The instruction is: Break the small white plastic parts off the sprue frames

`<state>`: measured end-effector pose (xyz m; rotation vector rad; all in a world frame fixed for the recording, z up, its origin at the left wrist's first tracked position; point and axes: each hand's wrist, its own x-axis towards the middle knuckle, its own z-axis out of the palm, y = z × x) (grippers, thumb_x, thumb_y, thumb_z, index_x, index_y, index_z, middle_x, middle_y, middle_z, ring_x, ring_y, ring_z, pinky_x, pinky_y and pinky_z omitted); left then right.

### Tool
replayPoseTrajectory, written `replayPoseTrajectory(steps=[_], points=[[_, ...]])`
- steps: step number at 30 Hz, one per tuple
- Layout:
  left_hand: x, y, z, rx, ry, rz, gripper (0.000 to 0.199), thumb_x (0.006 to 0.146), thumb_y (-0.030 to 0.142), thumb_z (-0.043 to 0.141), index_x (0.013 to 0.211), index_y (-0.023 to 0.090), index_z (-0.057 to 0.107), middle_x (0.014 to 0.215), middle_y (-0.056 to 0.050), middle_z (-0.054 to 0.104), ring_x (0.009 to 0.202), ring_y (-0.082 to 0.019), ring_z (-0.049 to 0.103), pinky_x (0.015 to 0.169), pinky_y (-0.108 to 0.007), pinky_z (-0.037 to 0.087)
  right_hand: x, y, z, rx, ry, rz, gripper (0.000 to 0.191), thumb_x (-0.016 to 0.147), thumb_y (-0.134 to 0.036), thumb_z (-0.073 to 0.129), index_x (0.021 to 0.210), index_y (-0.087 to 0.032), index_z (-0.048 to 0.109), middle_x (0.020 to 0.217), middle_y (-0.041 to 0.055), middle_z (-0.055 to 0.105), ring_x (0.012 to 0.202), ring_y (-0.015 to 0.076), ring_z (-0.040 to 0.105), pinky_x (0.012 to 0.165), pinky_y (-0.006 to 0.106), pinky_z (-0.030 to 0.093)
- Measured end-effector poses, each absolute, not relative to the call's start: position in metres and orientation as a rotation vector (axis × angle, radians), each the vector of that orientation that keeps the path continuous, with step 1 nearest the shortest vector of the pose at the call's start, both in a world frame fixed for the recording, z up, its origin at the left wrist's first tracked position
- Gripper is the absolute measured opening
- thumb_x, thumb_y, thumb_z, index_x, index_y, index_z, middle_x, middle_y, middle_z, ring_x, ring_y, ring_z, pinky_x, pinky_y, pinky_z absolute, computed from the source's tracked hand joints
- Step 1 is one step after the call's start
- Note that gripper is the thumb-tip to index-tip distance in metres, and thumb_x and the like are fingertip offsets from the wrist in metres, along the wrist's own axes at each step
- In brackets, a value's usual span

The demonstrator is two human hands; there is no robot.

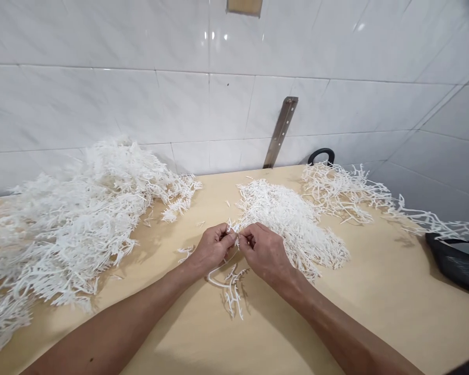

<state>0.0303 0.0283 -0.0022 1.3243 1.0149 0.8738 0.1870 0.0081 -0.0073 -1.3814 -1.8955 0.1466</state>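
Note:
Both hands meet at the middle of the pale wooden table [359,317], fingers closed in pinches. My left hand [214,245] grips a white branched plastic piece [232,291], whose curved stem and twigs hang below the fingers. Close beside it, my right hand [263,247] pinches the same piece near its upper end. Just behind and right of my right hand lies a heap of small white sprigs [289,216]. A larger, fluffy pile of white branched pieces [89,213] spreads over the left side. One small white piece [185,252] lies left of my left hand.
Bare white branched stems [344,190] lie at the back right, by a black ring-shaped handle [321,153]. A black object [459,263] sits at the right edge. Against the tiled wall [187,104] stands a metal strip with holes [281,133].

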Motion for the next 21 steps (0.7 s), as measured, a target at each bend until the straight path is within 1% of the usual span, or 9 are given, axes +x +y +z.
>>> replayPoseTrajectory(steps=[2,7,11,14,17,19,21], points=[[0.029,0.029,-0.002,1.324,1.014,0.884,0.028,0.08,0.037,0.06,0.064,0.019,0.045,0.048,0.007,0.042,0.042,-0.006,0.036,0.043,-0.019,0.03,0.185,0.008,-0.01,-1.316,-1.957,0.005,0.016,0.088,-0.015,0.051,0.075,-0.018,0.06,0.072,0.0034,0.063,0.064,0.0142,0.057,0.06,0.025,0.042],[0.027,0.028,-0.002,1.393,1.02,0.911,0.028,0.08,0.037,0.061,0.064,0.018,0.047,0.05,0.006,0.043,0.046,-0.007,0.038,0.045,-0.019,0.03,0.191,0.014,-0.014,-1.34,-1.858,0.045,0.014,0.086,-0.016,0.054,0.072,-0.019,0.057,0.067,0.001,0.06,0.059,0.0127,0.054,0.058,0.024,0.042],[0.029,0.025,-0.004,1.352,0.964,0.9,0.03,0.078,0.041,0.064,0.066,0.018,0.049,0.049,0.007,0.043,0.043,-0.006,0.037,0.043,-0.019,0.031,0.215,0.025,-0.01,-1.422,-1.693,-0.075,0.013,0.082,-0.017,0.055,0.069,-0.019,0.055,0.066,0.0009,0.059,0.057,0.013,0.053,0.057,0.025,0.042],[0.031,0.026,-0.006,1.235,1.019,0.95,0.034,0.078,0.047,0.065,0.07,0.018,0.051,0.046,0.007,0.044,0.039,-0.005,0.037,0.039,-0.018,0.032,0.226,0.028,-0.007,-1.455,-1.68,-0.013,0.009,0.084,-0.022,0.057,0.075,-0.019,0.059,0.068,0.0009,0.061,0.057,0.0138,0.055,0.059,0.026,0.044],[0.032,0.026,-0.006,1.164,1.091,0.992,0.035,0.076,0.05,0.068,0.072,0.017,0.055,0.045,0.007,0.046,0.036,-0.006,0.039,0.036,-0.018,0.032,0.223,0.025,-0.004,-1.433,-1.698,0.075,0.01,0.086,-0.026,0.056,0.085,-0.018,0.063,0.081,0.0041,0.066,0.059,0.0137,0.058,0.059,0.027,0.045],[0.032,0.026,-0.006,1.158,1.117,1.008,0.034,0.076,0.049,0.069,0.073,0.017,0.057,0.045,0.006,0.048,0.036,-0.006,0.039,0.035,-0.017,0.032,0.216,0.019,-0.001,-1.412,-1.712,0.148,0.014,0.088,-0.027,0.055,0.087,-0.018,0.065,0.087,0.0059,0.068,0.061,0.0138,0.06,0.058,0.027,0.046],[0.033,0.026,-0.006,1.165,1.122,1.017,0.034,0.076,0.048,0.069,0.073,0.016,0.058,0.045,0.006,0.049,0.035,-0.005,0.039,0.035,-0.017,0.034,0.208,0.013,0.004,-1.424,-1.734,0.287,0.019,0.09,-0.032,0.054,0.086,-0.019,0.067,0.083,0.0052,0.069,0.063,0.0149,0.061,0.059,0.027,0.046]])
